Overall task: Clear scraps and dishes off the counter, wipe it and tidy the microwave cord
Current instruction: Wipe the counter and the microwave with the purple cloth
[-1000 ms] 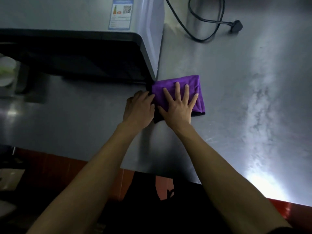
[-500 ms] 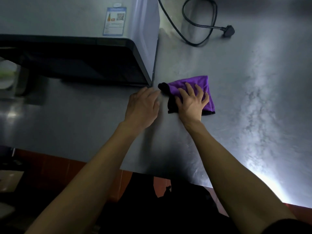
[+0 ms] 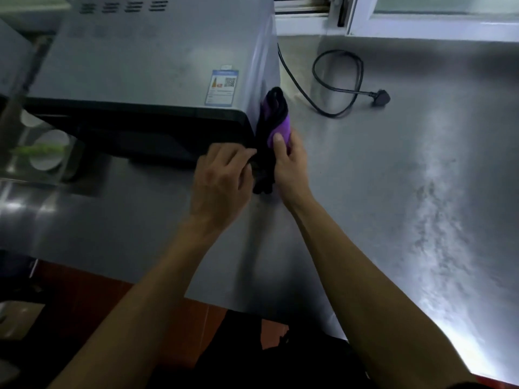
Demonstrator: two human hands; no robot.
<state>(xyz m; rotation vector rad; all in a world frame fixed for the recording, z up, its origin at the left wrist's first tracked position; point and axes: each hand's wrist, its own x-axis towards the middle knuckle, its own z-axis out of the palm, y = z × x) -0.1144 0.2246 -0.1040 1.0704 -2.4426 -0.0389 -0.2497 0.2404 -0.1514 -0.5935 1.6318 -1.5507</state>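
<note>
The purple cloth stands bunched and folded on edge against the right front corner of the microwave, its lower dark folds reaching down to the steel counter. The right hand grips it from the right, thumb laid over the purple face and fingers wrapped behind, out of sight. The left hand sits just left of the cloth, fingers curled toward its dark lower edge; whether they actually pinch the fabric cannot be told from this view.

The cloth looks soft, light and limp. It will likely sag and unfold unless gathered in the palm, so a full wrap around the folded bulk seems a better hold than a pinch at one corner. If damp, it should cling a little to the steel rather than slip.

Beyond the right hand, well apart and farther back, the black cord lies in a loose loop on the counter, ending in its plug to the right. Far to the left of the left hand, pale dishes sit in a recess.
</note>
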